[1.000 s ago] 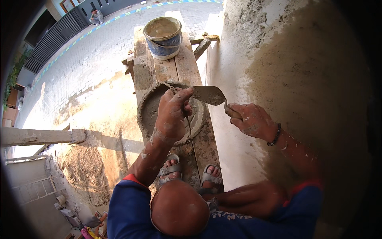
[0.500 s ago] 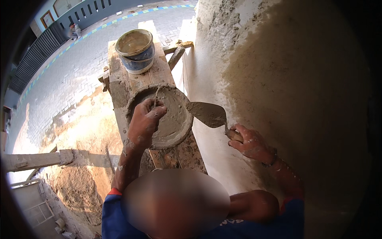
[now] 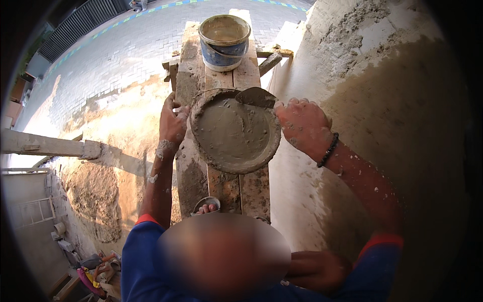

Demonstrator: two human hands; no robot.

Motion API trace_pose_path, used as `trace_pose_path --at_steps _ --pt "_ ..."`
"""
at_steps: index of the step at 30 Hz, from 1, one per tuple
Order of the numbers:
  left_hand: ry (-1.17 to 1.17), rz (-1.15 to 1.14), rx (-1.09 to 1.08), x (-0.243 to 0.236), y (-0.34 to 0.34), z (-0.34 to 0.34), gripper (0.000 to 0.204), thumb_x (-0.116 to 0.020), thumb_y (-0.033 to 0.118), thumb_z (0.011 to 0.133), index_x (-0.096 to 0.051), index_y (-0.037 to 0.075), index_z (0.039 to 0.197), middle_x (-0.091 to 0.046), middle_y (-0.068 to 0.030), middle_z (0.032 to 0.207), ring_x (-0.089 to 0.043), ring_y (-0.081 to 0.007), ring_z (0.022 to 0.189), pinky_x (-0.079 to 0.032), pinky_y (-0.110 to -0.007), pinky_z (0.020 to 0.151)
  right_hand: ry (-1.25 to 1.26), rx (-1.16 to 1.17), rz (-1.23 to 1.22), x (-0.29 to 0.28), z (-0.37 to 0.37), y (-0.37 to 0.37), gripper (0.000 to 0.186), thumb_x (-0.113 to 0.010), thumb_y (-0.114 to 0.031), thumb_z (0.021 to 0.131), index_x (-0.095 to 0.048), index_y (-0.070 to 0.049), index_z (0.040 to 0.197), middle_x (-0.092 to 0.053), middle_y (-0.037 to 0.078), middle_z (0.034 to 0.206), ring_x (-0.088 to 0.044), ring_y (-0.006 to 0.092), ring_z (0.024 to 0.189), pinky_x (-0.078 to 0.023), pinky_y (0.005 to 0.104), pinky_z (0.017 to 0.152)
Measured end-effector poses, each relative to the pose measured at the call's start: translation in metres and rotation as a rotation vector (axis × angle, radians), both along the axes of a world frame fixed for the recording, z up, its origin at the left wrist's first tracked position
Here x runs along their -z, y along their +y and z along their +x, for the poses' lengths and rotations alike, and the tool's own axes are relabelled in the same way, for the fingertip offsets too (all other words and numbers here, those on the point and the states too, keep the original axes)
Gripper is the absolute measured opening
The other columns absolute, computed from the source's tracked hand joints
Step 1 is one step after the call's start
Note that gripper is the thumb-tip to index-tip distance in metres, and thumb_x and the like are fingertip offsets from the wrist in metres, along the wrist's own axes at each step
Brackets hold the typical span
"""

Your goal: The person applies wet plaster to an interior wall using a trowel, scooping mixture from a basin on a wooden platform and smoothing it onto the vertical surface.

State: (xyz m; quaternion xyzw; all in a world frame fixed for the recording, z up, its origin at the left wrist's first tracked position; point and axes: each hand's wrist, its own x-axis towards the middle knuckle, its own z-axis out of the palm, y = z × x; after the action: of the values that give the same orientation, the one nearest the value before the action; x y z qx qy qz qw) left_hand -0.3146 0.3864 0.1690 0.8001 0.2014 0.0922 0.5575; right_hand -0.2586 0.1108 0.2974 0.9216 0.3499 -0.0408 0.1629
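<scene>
Paved ground (image 3: 136,55) and bare earth (image 3: 93,201) lie to the left of mortar-stained planks (image 3: 191,186), and a wall (image 3: 382,95) rises close on the right. Its broad dark patch looks like fresh render, while the strip beside the planks is pale and the upper part rough, so coverage seems only partial. On the planks sits a round pan (image 3: 236,169), well filled with grey mortar (image 3: 231,133), so plenty seems left to use. The right hand (image 3: 304,126) is clamped around the trowel (image 3: 255,97), whose blade lies at the pan's far right rim. The left hand (image 3: 173,121) has curled fingers beside the pan's left edge; whether it grips the rim cannot be told. The fist hides the trowel's handle, a blurred oval (image 3: 224,256) covers the lower middle, and another person (image 3: 93,277) at lower left is hard to make out.
</scene>
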Motion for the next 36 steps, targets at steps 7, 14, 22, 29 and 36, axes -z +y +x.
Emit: trace_pose_path --at_steps 7,14,22,29,36 --pt "0.099 -0.648 0.059 0.083 -0.062 -0.088 0.069 -0.058 0.012 0.091 -0.015 0.001 0.144 -0.057 -0.0188 0.113 -0.065 -0.0250 0.083 -0.059 -0.038 0.068 0.378 -0.254 0.079 0.104 0.000 -0.021 0.012 -0.066 -0.018 0.073 -0.066 -0.006 0.077 -0.067 0.013 0.081 -0.065 0.0290 0.080 -0.052 0.0414 0.069" --pt "0.046 -0.492 0.056 0.086 -0.060 -0.082 0.063 -0.058 0.007 0.089 -0.024 -0.003 0.141 -0.055 -0.0212 0.118 -0.061 -0.0251 0.098 -0.057 -0.036 0.071 1.033 0.433 0.454 0.062 -0.020 -0.009 0.032 -0.063 -0.025 0.081 -0.059 0.004 0.093 -0.062 0.020 0.087 -0.060 0.0335 0.081 -0.048 0.0401 0.070" --pt "0.026 -0.257 0.124 0.056 -0.062 -0.057 0.064 -0.064 0.010 0.085 -0.031 -0.012 0.135 -0.054 -0.0236 0.120 -0.053 -0.0270 0.108 -0.043 -0.034 0.092 0.239 0.010 0.307 0.049 -0.034 -0.055 0.031 -0.061 -0.021 0.080 -0.060 -0.007 0.108 -0.061 0.016 0.087 -0.061 0.0340 0.079 -0.050 0.0422 0.070" --pt "0.174 -0.508 0.184 0.043 -0.040 -0.045 0.050 -0.063 0.008 0.086 -0.040 -0.007 0.128 -0.059 -0.0196 0.110 -0.060 -0.0211 0.095 -0.051 -0.033 0.077 0.018 -0.068 0.260 0.030 -0.016 -0.041 0.026 -0.056 -0.015 0.080 -0.059 -0.010 0.106 -0.060 0.016 0.085 -0.063 0.0313 0.079 -0.052 0.0416 0.070" --pt "0.112 -0.563 0.170 0.046 -0.031 -0.053 0.044 -0.060 0.005 0.088 -0.041 -0.005 0.126 -0.061 -0.0132 0.099 -0.061 -0.0164 0.074 -0.052 -0.030 0.058 0.251 -0.050 0.114 0.063 -0.015 -0.023 0.018 -0.055 -0.013 0.079 -0.057 -0.009 0.096 -0.061 0.017 0.086 -0.064 0.0327 0.079 -0.052 0.0436 0.070"
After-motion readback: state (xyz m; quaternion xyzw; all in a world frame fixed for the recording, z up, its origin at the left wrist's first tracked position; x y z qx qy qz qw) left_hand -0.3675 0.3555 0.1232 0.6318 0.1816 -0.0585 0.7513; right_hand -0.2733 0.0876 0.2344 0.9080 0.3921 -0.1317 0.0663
